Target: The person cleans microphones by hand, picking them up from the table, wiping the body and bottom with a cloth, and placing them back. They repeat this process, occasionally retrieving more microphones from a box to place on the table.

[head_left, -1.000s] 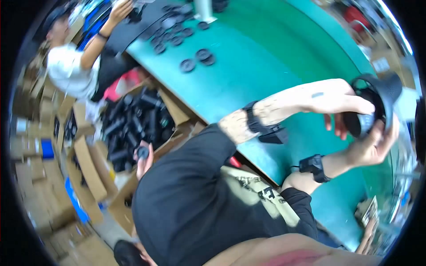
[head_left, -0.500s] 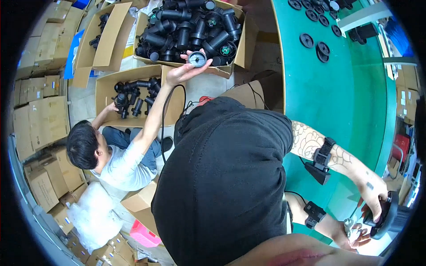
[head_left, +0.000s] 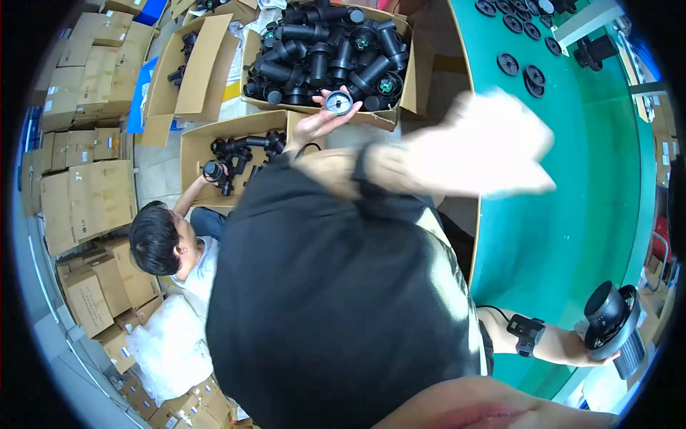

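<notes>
Out over the right end of the green table, my right hand (head_left: 589,350) grips a black flanged plastic fitting (head_left: 607,314) from below. The fitting has a round cup on one side of its wide flange and a ribbed cylinder on the other. My left hand (head_left: 486,146) is raised over the table's near edge, washed out and smeared by motion, so its fingers cannot be made out. A black band circles each wrist. On the left a co-worker's hand (head_left: 321,125) holds up a round black ring-shaped part (head_left: 339,103). The co-worker's other hand touches a black fitting (head_left: 214,171) in a box.
A cardboard box (head_left: 404,118) heaped with black fittings stands beyond the co-worker. Black discs (head_left: 508,64) lie on the green table (head_left: 572,207) near a white post (head_left: 589,25). Stacked cartons (head_left: 89,204) and a clear plastic bag (head_left: 171,350) fill the left side.
My left hand has let go of the black fitting and swung up and left, away from it. My right hand now holds the fitting alone, turned so its cup shows.
</notes>
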`<state>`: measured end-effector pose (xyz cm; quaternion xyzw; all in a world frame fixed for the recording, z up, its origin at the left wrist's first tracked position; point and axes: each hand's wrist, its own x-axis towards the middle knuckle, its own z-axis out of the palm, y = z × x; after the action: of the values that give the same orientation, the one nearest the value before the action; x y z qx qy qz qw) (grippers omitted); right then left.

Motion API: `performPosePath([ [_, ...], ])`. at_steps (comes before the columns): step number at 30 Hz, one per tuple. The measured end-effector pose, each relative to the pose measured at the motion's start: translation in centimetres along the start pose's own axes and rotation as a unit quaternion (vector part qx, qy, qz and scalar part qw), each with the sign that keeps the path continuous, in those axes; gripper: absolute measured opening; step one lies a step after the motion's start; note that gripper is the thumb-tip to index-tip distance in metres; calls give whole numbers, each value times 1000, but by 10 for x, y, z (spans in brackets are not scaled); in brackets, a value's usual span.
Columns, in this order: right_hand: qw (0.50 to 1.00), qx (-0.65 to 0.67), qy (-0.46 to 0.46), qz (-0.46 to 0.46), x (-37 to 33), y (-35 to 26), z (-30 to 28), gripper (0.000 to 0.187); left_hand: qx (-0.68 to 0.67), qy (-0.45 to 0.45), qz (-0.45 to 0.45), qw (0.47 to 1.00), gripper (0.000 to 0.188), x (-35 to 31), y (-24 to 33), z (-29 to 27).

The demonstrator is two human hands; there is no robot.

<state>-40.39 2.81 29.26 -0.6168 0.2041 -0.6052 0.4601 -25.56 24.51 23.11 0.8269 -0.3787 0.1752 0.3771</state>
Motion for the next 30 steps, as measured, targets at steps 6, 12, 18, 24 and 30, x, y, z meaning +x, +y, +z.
performPosePath([
  [6, 999, 31, 19, 4, 0, 13, -16, 47, 362, -164, -391, 830, 47, -157, -127, -66],
  [12, 997, 62, 33, -21, 2, 19, -28, 50, 301, -120, -398, 858, 44, -157, -115, -68],
  [18, 987, 152, 31, 40, 30, 31, -67, 49, 222, -17, -171, 960, 49, -30, -105, -45],
  [24, 943, 283, -6, 177, 37, 45, -84, 47, 186, 22, -35, 982, 54, 90, -207, 89],
  [30, 859, 463, 22, 216, 65, 63, -47, 45, 269, -21, -49, 962, 61, 102, -209, 114],
])
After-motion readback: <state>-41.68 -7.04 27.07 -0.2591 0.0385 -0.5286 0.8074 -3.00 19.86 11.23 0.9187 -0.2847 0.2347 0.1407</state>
